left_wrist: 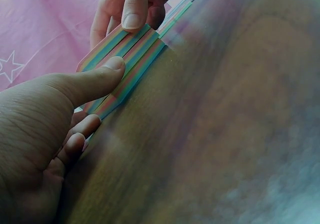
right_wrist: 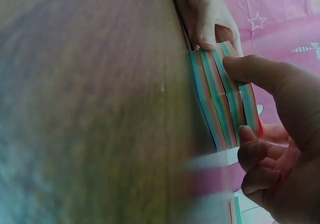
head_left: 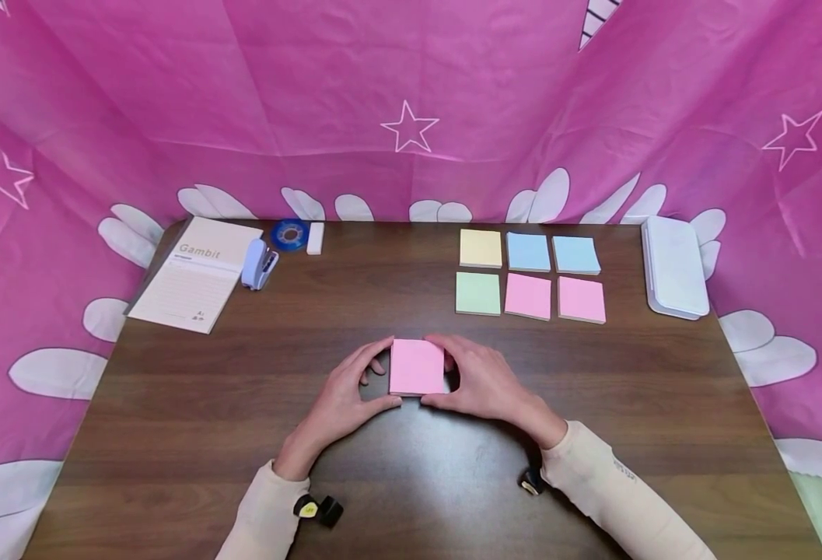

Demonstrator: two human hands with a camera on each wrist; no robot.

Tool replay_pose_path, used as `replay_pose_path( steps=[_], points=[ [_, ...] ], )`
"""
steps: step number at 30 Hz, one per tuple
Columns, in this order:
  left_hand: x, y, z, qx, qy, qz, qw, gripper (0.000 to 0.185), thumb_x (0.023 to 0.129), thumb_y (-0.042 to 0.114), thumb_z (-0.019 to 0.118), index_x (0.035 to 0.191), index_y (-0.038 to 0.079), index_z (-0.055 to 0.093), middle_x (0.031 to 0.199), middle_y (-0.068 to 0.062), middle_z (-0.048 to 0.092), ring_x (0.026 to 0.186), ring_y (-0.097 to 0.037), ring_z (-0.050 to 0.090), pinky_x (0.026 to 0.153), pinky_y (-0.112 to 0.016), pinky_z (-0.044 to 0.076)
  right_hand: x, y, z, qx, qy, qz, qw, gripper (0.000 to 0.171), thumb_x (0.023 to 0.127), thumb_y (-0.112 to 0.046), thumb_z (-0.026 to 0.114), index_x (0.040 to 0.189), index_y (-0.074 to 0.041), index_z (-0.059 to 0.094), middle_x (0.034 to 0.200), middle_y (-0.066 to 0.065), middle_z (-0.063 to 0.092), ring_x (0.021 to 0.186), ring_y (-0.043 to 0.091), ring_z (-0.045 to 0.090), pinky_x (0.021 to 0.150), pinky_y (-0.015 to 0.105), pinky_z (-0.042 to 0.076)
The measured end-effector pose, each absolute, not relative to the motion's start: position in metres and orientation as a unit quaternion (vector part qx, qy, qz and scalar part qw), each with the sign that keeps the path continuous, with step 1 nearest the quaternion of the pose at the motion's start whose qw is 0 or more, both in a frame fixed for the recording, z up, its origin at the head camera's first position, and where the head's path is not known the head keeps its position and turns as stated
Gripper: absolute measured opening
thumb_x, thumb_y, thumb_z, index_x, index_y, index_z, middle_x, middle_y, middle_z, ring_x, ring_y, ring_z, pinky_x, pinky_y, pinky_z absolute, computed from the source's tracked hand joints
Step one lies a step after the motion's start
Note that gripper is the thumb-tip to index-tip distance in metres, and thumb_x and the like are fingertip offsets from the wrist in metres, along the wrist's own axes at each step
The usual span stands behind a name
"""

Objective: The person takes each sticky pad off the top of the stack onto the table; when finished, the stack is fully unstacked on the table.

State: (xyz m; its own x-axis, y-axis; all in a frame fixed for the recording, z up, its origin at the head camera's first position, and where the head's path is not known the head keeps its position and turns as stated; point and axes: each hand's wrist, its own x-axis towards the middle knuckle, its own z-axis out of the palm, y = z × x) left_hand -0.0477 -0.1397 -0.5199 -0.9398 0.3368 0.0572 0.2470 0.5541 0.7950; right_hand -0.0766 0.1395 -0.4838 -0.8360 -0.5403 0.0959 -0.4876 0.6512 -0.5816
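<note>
While both hands close in on it, the stack is the whole story: a pink-topped stack of sticky notes (head_left: 417, 366) lies flat on the dark wooden table (head_left: 243, 404), squarely between the two grips.

Left hand: the left hand (head_left: 346, 397) pinches the stack's left side, thumb (left_wrist: 102, 75) pressed on the near striped edge, fingers curled round the far edge.

Right hand: the right hand (head_left: 477, 381) mirrors it on the right side, thumb (right_wrist: 250, 69) on the near edge, other fingers wrapped over the far side; both grips are pressed onto the stack, not spread.

Stack edge: from the wrist views the side shows bands of pink, green, blue and yellow layers, some slightly stepped out of line.

Doing it well: I'd judge even pressure from both sides matters here; squeeze thumbs and fingers together so the stepped layers slide flush rather than fan out.

Watch for: too much force at one corner could skew or split the layers; keeping the stack flat on the wood between the palms should steady it.

Beyond the grip: six separate sticky-note pads (head_left: 529, 274) lie in two rows, well beyond the right hand; a white case (head_left: 675, 266) lies farther right of them.

Beyond the left hand: a notepad (head_left: 197, 274), a stapler (head_left: 260, 264) and a blue tape roll (head_left: 289, 234) sit well away.
</note>
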Motion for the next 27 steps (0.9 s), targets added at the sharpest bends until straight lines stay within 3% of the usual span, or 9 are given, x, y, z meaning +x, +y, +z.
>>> replay_pose_path(
  steps=[16,27],
  points=[
    [-0.047,-0.138,-0.518,0.172,0.878,0.443,0.048,0.091,0.088,0.023,0.098,0.166,0.018,0.053,0.131,0.0,0.063,0.098,-0.017,0.055,0.084,-0.032,0.047,-0.085,0.196,-0.475,-0.249,0.91,-0.329,0.029,0.089,0.078,-0.038,0.102,0.152,-0.01,0.062,0.098,-0.001,0.062,0.079,0.016,0.055,0.068,0.032,0.045],
    [-0.047,-0.14,-0.519,0.174,0.876,0.448,0.05,0.092,0.088,0.024,0.098,0.167,0.02,0.052,0.136,0.0,0.063,0.101,-0.017,0.056,0.086,-0.032,0.048,-0.096,0.231,-0.485,-0.25,0.922,-0.29,0.059,0.089,0.082,-0.035,0.101,0.156,-0.009,0.06,0.125,0.007,0.071,0.102,0.023,0.063,0.089,0.047,0.055]
  ],
)
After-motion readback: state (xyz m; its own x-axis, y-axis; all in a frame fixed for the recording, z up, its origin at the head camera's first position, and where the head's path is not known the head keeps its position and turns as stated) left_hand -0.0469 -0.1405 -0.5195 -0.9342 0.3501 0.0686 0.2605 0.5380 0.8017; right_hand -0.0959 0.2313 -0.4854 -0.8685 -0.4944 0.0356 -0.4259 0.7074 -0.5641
